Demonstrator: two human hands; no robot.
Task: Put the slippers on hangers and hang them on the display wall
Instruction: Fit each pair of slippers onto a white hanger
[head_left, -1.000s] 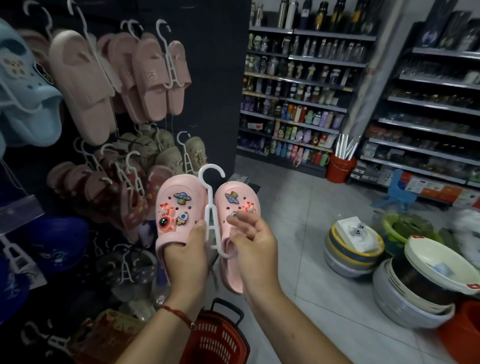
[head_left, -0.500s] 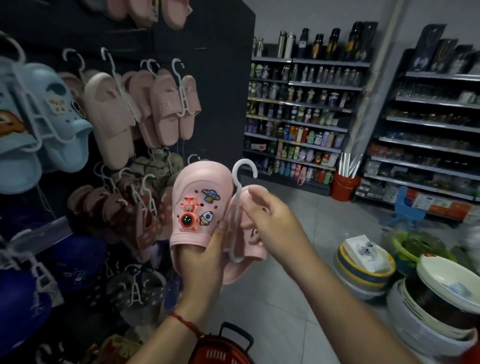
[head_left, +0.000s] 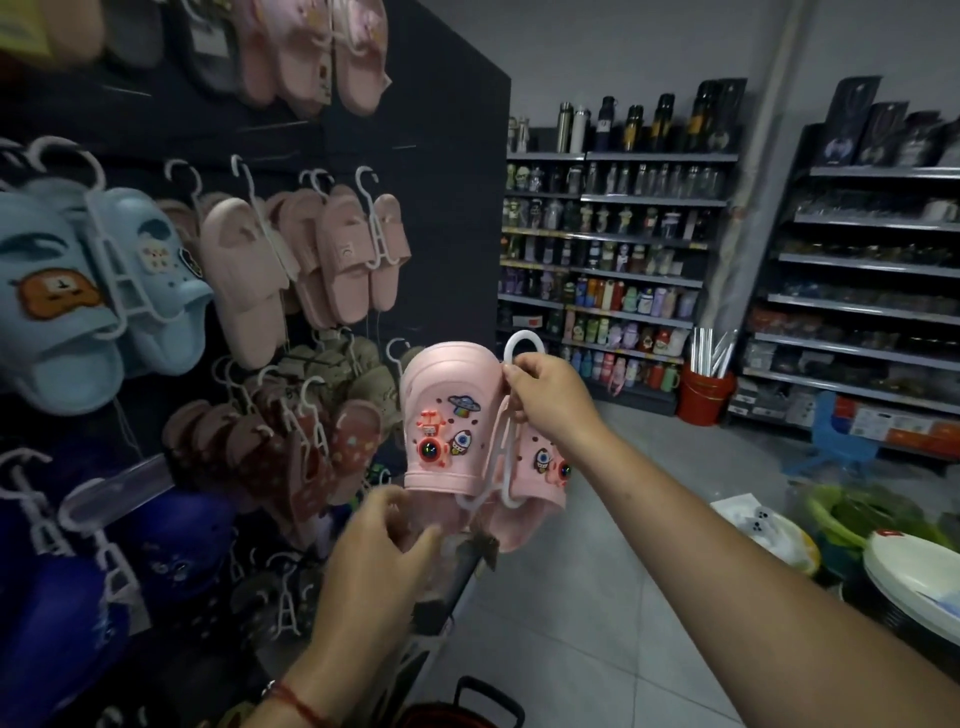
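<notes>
Head view: two pink slippers on one white hanger

- My right hand pinches the white hanger just under its hook, holding the pink slippers up in front of the dark display wall.
- The slippers hang side by side on the hanger, toes up, with a UFO, a rocket and a robot charm on the left one.
- My left hand sits below them, fingers curled by the left slipper's heel; whether it grips is too blurred to tell.
- Blue slippers and pale pink slides hang on the wall to the left.
- Bottle shelves stand behind.
</notes>
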